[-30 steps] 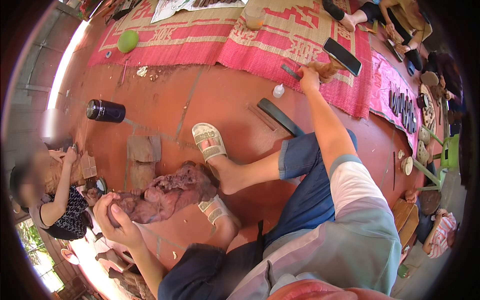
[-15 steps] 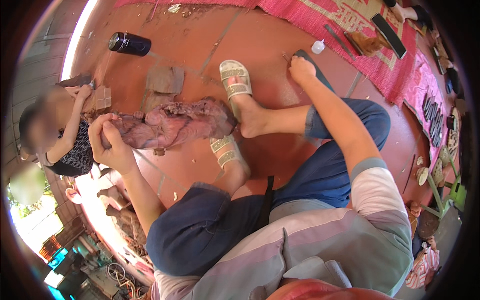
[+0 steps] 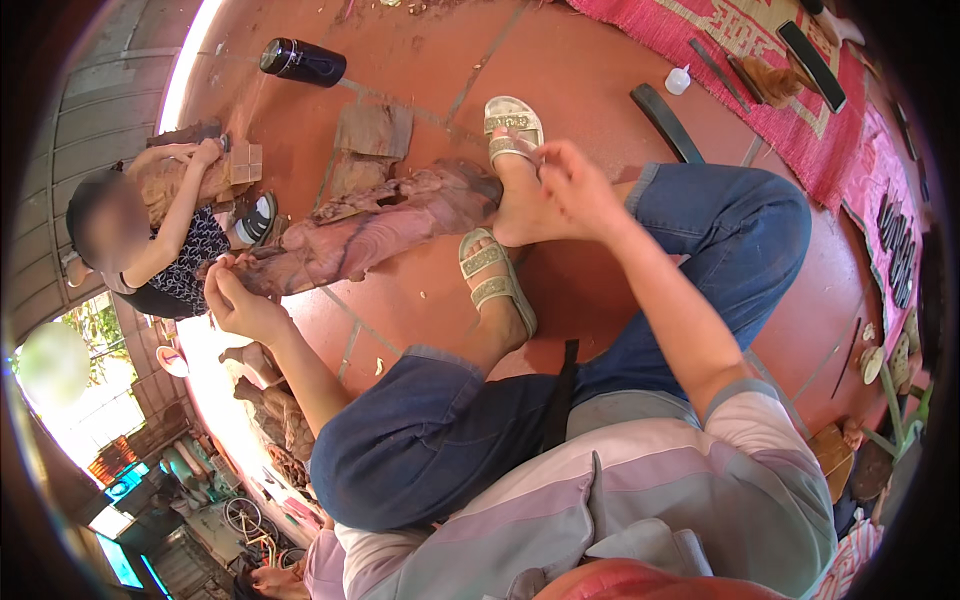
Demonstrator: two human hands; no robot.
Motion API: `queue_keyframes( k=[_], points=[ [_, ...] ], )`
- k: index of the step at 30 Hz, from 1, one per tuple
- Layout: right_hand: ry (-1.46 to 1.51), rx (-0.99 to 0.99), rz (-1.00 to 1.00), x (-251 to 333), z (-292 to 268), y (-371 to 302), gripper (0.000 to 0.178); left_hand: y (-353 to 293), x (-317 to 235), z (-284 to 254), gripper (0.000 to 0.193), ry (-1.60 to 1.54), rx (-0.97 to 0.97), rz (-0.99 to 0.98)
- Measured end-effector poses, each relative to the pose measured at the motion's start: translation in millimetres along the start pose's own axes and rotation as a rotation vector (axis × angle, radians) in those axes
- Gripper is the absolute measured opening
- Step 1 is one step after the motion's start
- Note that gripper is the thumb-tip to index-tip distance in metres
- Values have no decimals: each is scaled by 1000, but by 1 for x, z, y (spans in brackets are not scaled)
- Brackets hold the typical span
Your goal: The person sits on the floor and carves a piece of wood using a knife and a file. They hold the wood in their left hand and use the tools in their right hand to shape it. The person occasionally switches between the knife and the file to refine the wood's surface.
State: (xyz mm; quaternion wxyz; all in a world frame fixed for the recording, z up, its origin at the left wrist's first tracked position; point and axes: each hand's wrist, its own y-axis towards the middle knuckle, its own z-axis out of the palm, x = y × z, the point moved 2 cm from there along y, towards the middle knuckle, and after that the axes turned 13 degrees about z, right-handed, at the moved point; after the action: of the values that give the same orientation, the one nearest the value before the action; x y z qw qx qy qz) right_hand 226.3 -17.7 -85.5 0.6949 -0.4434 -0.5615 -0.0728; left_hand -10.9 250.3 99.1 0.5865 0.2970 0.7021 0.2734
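A long, reddish-brown piece of carved wood [image 3: 385, 230] with dark grain lies slantwise, its broad end against my sandalled feet. My left hand [image 3: 245, 305] is closed round its narrow end at the left, fingertips on the wood. My right hand [image 3: 580, 195] is raised over my right foot, apart from the wood. Its fingers are curled and slightly blurred, with something small and thin at their tips that I cannot make out. Beyond that hand, a dark curved strip [image 3: 667, 122] lies on the tiled floor.
A dark flask [image 3: 303, 62] and flat brown pieces [image 3: 372, 132] lie at the far left. A person [image 3: 150, 230] sits at left, handling another wood block. At right are a small white bottle [image 3: 678, 80], a red mat [image 3: 690, 40] and a row of dark tools [image 3: 895, 250].
My right hand has left the dark strip and moved left and nearer, toward the wood. The wood has been tipped a little, and the view has shifted.
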Motion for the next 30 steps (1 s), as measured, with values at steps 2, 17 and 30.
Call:
queue_keyframes(
  k=[2,17,30],
  points=[
    [9,84,24,-9,31,-29,27,-4,-10,-5,17,41,14,54],
    [-505,41,-362,5,111,5,34,-21,-19,-9,16,71,52,96],
    [-562,138,-229,5,99,-13,33,-37,-39,5,13,23,246,389]
  ],
)
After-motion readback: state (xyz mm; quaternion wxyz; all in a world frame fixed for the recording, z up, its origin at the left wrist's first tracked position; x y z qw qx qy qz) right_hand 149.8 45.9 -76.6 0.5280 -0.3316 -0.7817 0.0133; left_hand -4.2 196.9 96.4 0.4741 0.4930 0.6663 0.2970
